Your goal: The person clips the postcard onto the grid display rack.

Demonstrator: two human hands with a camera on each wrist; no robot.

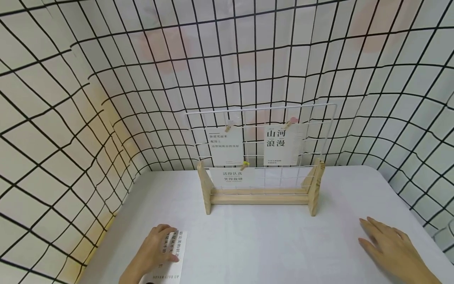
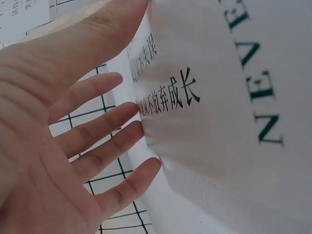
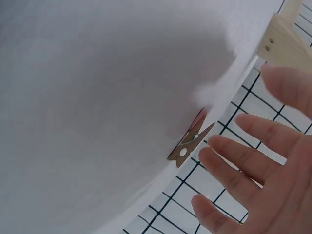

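My left hand (image 1: 156, 246) is spread over a white card (image 1: 173, 270) lying at the front left of the table. The card carries dark Chinese characters and the words "NEVER GIVE UP". In the left wrist view its print (image 2: 170, 92) shows beside the fingers, whose tips are right at the card's surface. My right hand (image 1: 393, 246) hovers low at the front right with loosely extended fingers and holds nothing. A small wooden clothespin (image 3: 190, 139) with a pink top lies on the white surface just beyond those fingertips; in the head view the hand hides it.
A white wire grid (image 1: 260, 106) stands in a wooden base (image 1: 260, 199) at the back middle. Clothespins hold a left card (image 1: 227, 156), a right card (image 1: 281, 152) and a lower card (image 1: 234, 177) on it. Black-checked white cloth (image 1: 248, 59) walls the table.
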